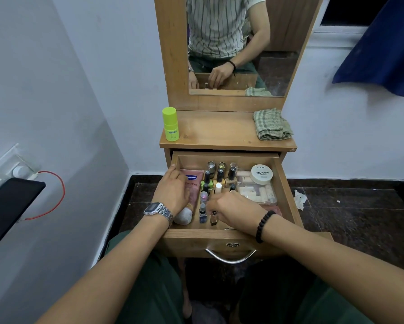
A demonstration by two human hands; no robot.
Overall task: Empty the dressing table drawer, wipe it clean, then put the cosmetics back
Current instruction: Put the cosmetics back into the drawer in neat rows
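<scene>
**Drawer Open and Stocked, Both Hands Inside**

Pulled fully out: one wooden drawer (287, 190), filled with cosmetics. Along the back, three upright nail polish bottles (221, 171) with metallic caps; in front of them more small bottles, at least five, partly hidden by the hands. At the left wall, one pink Vaseline tube (192, 183), lying lengthwise, white cap toward the front. At the back right, one round white nail polish remover tub (261, 174), resting on one clear pouch (257, 190) of pale tubes.

Left hand (173, 191), wristwatch on, laid over the tube, fingers lightly curled around it. Right hand (233, 210), beaded bracelet on, fingers bent down among the front bottles; actual grip impossible to tell.

On the tabletop (219, 134): one lime-green bottle (170, 124) at left, one folded checked cloth (272, 124) at right.
</scene>
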